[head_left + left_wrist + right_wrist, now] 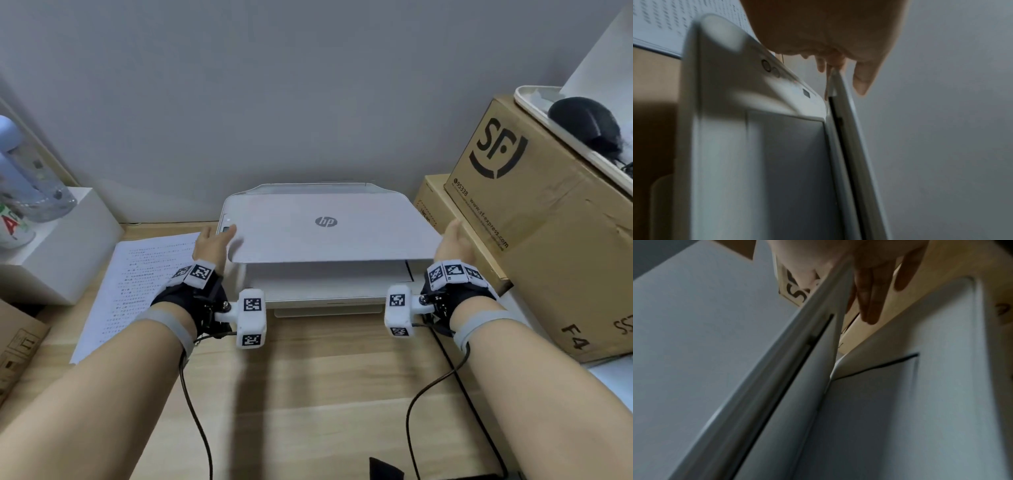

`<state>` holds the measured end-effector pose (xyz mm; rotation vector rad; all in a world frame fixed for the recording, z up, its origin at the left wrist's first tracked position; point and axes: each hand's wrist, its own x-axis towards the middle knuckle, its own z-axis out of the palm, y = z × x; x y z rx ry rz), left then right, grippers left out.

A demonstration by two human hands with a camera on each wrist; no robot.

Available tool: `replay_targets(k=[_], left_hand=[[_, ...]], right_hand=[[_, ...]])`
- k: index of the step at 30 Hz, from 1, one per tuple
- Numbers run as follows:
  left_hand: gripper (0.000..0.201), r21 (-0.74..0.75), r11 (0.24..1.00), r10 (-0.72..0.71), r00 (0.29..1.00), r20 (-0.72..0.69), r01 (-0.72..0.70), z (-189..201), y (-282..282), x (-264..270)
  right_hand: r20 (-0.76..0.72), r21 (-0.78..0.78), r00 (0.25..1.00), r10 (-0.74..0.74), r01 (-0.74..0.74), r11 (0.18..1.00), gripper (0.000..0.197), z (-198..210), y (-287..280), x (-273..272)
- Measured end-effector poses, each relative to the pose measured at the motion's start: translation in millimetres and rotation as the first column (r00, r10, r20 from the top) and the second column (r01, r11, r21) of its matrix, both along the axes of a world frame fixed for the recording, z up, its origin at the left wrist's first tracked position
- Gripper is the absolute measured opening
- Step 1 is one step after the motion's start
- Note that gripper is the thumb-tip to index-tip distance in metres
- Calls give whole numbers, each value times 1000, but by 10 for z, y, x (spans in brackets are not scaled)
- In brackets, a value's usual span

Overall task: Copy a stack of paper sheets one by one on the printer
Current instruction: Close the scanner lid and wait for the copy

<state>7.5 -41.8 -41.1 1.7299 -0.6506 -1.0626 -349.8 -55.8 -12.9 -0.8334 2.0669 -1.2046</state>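
White plastic fills the space between my two hands: the scanner lid (pixel 322 226) of the printer (pixel 318 291) is raised off the glass, tilted up at the front, and I hold it at both front corners. My left hand (pixel 212 245) pinches the lid's left edge, thumb on top and fingers (pixel 821 65) tucked under the rim, as the left wrist view shows. My right hand (pixel 454 245) takes the right edge the same way, thumb above and fingers (pixel 869 293) stretched beneath the lid. Beneath my fingertips lies the glass bed (pixel 793 162) (blurred, so I cannot tell whether a sheet is on it). Just outside my left hand, the stack of printed sheets (pixel 137 277) lies flat on the wooden bench (pixel 325 394), touching the printer's left side. Beyond my right fingers stands a cardboard box (pixel 548 222).
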Motion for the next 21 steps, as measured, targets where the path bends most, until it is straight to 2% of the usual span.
replay_targets(k=[2,3,5,7,9,11,14,17,21], left_hand=[[18,-61,998,-4,996,-88,-1,108,-53,-32],[9,-97,995,-7,993,-120,-4,153,-87,-24],[21,-137,990,-32,986,-162,10,256,-110,-91],[28,-181,983,-6,971,-237,-38,328,-164,-124],[27,-201,977,12,960,-280,-71,425,-236,-183],[49,-240,970,-38,968,-249,-24,544,-335,-224],[80,-281,960,-47,988,-147,4,703,-541,-260],[88,-338,940,-63,995,-72,35,807,-768,-264],[88,-373,922,-104,994,28,107,883,-1074,-276]], right_hand=[[89,-106,993,-78,88,990,69,55,-46,0],[139,-143,984,-115,135,980,72,87,-88,2],[276,-211,947,-164,227,951,69,150,-208,9],[410,-264,891,-193,318,910,59,213,-341,49],[468,-298,873,-137,302,906,59,256,-487,110],[458,-332,887,-53,226,916,55,316,-577,209],[359,-412,931,66,94,906,44,409,-740,338],[314,-476,937,151,18,879,41,467,-972,382],[221,-428,943,248,-135,894,46,383,-1247,329]])
